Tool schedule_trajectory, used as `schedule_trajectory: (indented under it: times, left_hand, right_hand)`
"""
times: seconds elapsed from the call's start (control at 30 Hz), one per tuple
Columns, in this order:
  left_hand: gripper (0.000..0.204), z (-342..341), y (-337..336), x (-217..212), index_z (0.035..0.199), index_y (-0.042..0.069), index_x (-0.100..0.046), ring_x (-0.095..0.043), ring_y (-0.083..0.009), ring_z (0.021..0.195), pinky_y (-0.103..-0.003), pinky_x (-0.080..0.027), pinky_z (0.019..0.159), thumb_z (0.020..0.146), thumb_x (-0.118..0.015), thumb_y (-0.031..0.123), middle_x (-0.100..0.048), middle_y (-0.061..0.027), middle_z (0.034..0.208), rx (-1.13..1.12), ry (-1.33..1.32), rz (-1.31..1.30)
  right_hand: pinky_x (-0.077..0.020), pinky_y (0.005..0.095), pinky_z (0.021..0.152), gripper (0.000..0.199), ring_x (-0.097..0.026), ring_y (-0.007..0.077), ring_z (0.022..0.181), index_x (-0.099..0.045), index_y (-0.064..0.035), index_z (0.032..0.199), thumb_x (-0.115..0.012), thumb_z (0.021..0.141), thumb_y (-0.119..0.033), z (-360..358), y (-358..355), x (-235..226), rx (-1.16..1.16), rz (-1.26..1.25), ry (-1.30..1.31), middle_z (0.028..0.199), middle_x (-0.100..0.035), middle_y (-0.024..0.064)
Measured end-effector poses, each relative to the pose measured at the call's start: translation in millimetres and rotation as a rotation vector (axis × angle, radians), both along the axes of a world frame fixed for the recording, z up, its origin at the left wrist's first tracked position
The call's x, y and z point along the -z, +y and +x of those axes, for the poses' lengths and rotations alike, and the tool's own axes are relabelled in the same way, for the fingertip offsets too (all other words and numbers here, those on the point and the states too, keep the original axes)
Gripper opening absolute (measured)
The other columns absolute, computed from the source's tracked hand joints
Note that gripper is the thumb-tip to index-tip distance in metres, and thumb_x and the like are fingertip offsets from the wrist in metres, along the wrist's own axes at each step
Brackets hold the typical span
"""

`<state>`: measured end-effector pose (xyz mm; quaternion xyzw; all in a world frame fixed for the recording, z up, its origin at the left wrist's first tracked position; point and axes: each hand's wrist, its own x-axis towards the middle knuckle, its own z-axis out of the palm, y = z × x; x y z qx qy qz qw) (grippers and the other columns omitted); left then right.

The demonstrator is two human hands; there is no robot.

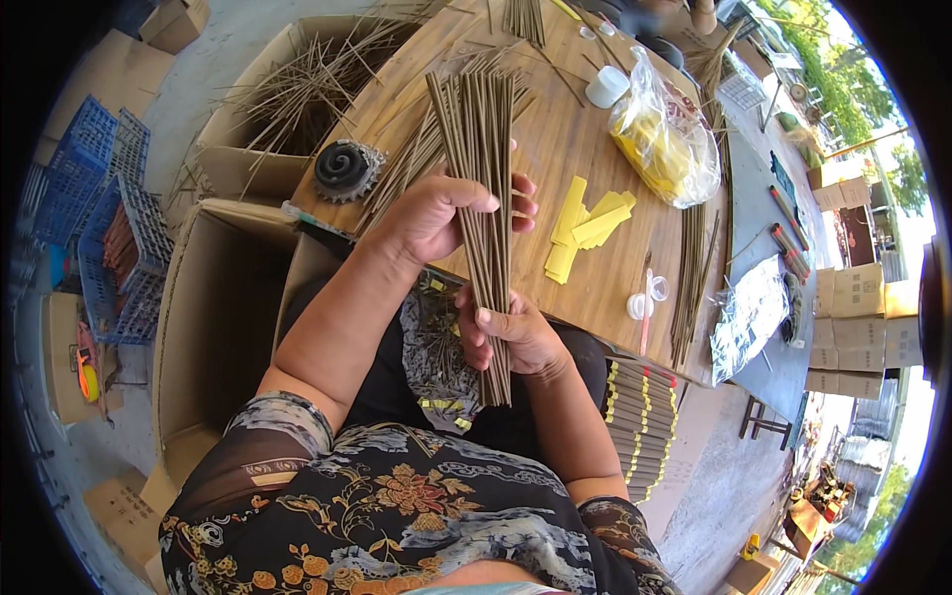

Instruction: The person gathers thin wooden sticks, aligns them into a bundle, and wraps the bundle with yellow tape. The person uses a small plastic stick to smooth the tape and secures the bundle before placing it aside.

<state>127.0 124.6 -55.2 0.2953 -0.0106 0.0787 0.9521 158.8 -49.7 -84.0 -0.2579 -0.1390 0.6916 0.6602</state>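
A thick bundle of thin brown incense sticks (480,129) stands nearly upright in front of me, leaning slightly left at its top. Around its middle wraps my left hand (436,213), the thumb across the front and fingertips showing on the far side. Lower down, close to the bundle's bottom end, my right hand (518,332) grips it too, thumb in front. Behind the bundle, loose brown sticks (402,164) lie on the wooden table (540,149). Yellow paper strips (595,226) are fanned out on the tabletop to the right of my hands.
A clear bag of yellow strips (666,149) and a white cup (607,87) stand farther back. Small plastic tubs (643,302) sit near the table's right edge. At left are a black coil on a toothed metal ring (347,171) and open cardboard boxes (213,307). Banded bundles (640,421) lie below right.
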Motion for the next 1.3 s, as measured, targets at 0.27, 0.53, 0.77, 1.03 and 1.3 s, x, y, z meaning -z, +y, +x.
schedule_trajectory:
  times: [0.27, 0.53, 0.77, 1.03, 1.3]
  left_hand:
    - [0.033, 2.7, -24.0, 1.5, 0.106, 0.005, -0.048, -0.056, -0.0171, 0.064, -0.032, -0.05, 0.06, 0.078, -0.062, 0.01, -0.054, -0.0058, 0.071, -0.056, 0.133, -0.102]
    - [0.022, -4.9, -31.3, -6.1, 0.093, 0.005, -0.052, -0.053, -0.0134, 0.055, -0.026, -0.046, 0.05, 0.078, -0.064, 0.015, -0.053, -0.004, 0.068, -0.178, 0.161, 0.11]
    - [0.012, -8.0, -41.9, -0.8, 0.086, 0.007, -0.05, -0.048, -0.0109, 0.051, -0.025, -0.041, 0.044, 0.08, -0.06, 0.01, -0.046, -0.0011, 0.062, -0.022, 0.141, -0.059]
    - [0.01, -7.5, -55.2, -0.9, 0.082, 0.007, -0.047, -0.044, -0.0101, 0.044, -0.024, -0.037, 0.041, 0.082, -0.057, 0.007, -0.045, -0.0018, 0.056, -0.034, 0.179, 0.044]
    - [0.015, -8.0, -64.2, 4.1, 0.084, 0.008, -0.044, -0.044, -0.0083, 0.046, -0.022, -0.039, 0.042, 0.082, -0.058, 0.012, -0.045, 0.0001, 0.061, 0.023, 0.189, 0.173]
  right_hand:
    - [-0.0437, 0.0246, 0.045, 0.018, -0.048, 0.012, 0.048, -0.049, -0.0028, 0.089, -0.061, 0.081, -0.013, -6.1, -0.4, -1.0, 0.055, -0.065, -0.072, 0.062, -0.049, 0.0028]
    - [-0.0434, 0.0249, 0.044, 0.017, -0.049, 0.0139, 0.044, -0.05, -0.0007, 0.086, -0.061, 0.079, -0.01, -13.4, 1.6, -3.6, 0.127, -0.169, -0.32, 0.06, -0.051, 0.0045]
    - [-0.046, 0.028, 0.064, 0.033, -0.056, 0.0162, 0.064, -0.051, 0.0016, 0.094, -0.062, 0.079, -0.025, -8.0, -9.2, -14.9, 0.078, -0.132, -0.545, 0.074, -0.057, 0.008]
    - [-0.0424, 0.0209, 0.052, 0.018, -0.051, 0.0078, 0.057, -0.056, 0.0028, 0.08, -0.062, 0.079, -0.014, 52.2, 12.1, -102.7, 0.735, -0.383, -1.363, 0.066, -0.056, 0.0031]
    - [-0.0459, 0.0261, 0.058, 0.021, -0.059, 0.0133, 0.061, -0.063, 0.002, 0.083, -0.064, 0.075, -0.017, 65.5, 56.1, -127.6, 0.588, -0.403, -1.669, 0.068, -0.063, 0.0088]
